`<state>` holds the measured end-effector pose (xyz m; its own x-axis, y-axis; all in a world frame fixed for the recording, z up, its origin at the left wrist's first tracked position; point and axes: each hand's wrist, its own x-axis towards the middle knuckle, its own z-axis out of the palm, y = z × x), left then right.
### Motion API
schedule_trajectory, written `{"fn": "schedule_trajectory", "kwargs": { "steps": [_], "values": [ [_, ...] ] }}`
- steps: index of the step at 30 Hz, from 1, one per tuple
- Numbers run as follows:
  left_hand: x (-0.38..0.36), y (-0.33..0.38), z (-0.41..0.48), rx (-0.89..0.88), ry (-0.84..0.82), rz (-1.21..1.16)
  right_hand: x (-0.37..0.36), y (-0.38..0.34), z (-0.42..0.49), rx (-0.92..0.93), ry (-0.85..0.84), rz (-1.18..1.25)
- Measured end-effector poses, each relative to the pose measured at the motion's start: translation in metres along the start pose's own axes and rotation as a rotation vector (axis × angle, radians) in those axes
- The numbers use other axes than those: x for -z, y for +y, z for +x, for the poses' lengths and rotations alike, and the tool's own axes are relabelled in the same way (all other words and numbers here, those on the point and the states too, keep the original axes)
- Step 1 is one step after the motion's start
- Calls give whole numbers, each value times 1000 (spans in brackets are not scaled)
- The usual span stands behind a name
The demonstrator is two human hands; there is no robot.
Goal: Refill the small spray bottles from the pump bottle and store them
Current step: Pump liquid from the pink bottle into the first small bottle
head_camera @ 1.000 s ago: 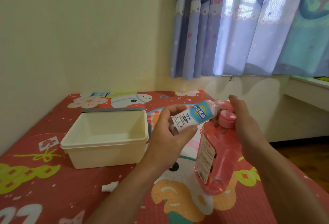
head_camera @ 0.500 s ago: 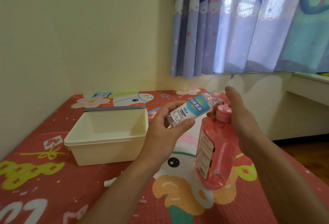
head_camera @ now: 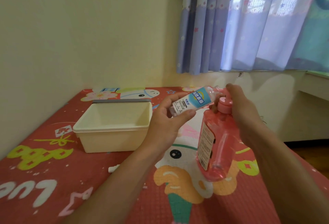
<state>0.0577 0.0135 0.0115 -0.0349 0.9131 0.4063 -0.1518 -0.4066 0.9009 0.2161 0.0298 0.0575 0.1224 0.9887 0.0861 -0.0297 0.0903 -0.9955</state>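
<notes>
The left hand (head_camera: 167, 126) grips the small spray bottle (head_camera: 192, 101), tilted, its neck at the pump spout. The right hand (head_camera: 243, 113) curls round the pump bottle (head_camera: 219, 145) top. A cream bin (head_camera: 114, 134) sits left of both hands, a small white piece (head_camera: 114, 168) beside the left forearm.

Cream wall (head_camera: 71, 37), backlit purple curtains (head_camera: 249, 28), wooden floor (head_camera: 313, 150)

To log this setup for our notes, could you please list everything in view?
small bottle: one, clear with blue label, tilted toward the pump bottle
pump bottle: one, pink, right of the bin
bin: one, cream, on the mat
strip: one, grey, behind the bin
part: one, white, on the mat by the left forearm
mat: one, red patterned, underneath
curtain: one, lilac, top right
left hand: one, holds the small bottle
right hand: one, grips the pump bottle's top
</notes>
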Motion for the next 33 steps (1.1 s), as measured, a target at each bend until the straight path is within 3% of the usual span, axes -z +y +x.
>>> {"fn": "schedule_trajectory", "kwargs": {
  "steps": [33],
  "values": [
    [10,-12,0,30,-12,-2,1,-1,-1,3,8,-26]
  ]
}}
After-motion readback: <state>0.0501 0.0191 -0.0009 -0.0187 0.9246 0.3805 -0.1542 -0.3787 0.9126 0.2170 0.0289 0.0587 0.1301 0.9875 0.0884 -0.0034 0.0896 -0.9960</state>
